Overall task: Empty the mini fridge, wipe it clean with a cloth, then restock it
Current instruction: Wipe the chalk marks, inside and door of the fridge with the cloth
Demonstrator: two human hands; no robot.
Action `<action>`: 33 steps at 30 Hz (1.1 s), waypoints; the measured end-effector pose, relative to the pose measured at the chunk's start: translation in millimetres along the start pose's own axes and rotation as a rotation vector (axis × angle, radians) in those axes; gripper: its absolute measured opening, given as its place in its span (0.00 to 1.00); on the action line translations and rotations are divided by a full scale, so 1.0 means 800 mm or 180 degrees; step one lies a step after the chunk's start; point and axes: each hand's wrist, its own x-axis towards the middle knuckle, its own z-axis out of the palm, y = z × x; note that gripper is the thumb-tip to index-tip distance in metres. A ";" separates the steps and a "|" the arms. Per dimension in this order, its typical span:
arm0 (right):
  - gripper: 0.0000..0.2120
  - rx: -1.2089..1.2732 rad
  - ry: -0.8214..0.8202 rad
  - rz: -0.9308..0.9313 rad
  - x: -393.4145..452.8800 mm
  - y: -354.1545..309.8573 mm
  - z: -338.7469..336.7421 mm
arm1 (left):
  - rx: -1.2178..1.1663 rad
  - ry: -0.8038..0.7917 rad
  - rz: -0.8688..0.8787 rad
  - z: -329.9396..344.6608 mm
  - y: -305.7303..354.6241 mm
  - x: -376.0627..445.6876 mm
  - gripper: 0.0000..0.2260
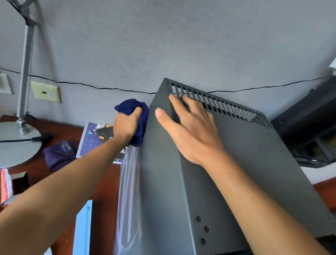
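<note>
Grey wall backs a red-brown counter (102, 182) where the fridge (210, 174) stands at the right, by a lamp (4, 142) at the left edge. Left hand (124, 125) grips a bunched blue cloth (140, 120) against the fridge's upper left side; right hand (190, 130) lies flat, fingers spread, on its top near the vents

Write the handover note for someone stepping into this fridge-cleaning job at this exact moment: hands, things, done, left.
Left hand: grips the bunched blue cloth against the upper left side of the mini fridge.
Right hand: open, flat on the fridge top near the vent slots.
Fridge stands on the red-brown desk.
Done: outside wiping under way; the inside is out of view.
Left: finish wiping, then restock.
</note>
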 end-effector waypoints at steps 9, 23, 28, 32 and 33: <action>0.37 -0.0048 -0.0006 0.0004 0.000 0.002 0.006 | 0.0433 -0.0225 0.0556 -0.052 -0.056 -0.185 0.10; 0.37 -0.0115 -0.0197 0.0029 -0.005 0.002 0.005 | 0.0500 -0.0857 0.0653 -0.095 -0.074 -0.364 0.12; 0.36 -0.0110 -0.0129 -0.0008 -0.001 0.004 0.008 | 0.0869 -0.0483 0.0801 -0.067 -0.084 -0.224 0.07; 0.34 -0.0053 -0.0052 0.0001 0.001 -0.001 0.005 | 0.0838 -0.0025 0.0189 -0.033 -0.033 -0.099 0.23; 0.34 -0.0029 -0.0044 0.0012 -0.001 -0.002 0.004 | 0.0885 0.0034 0.0112 -0.025 -0.019 -0.076 0.24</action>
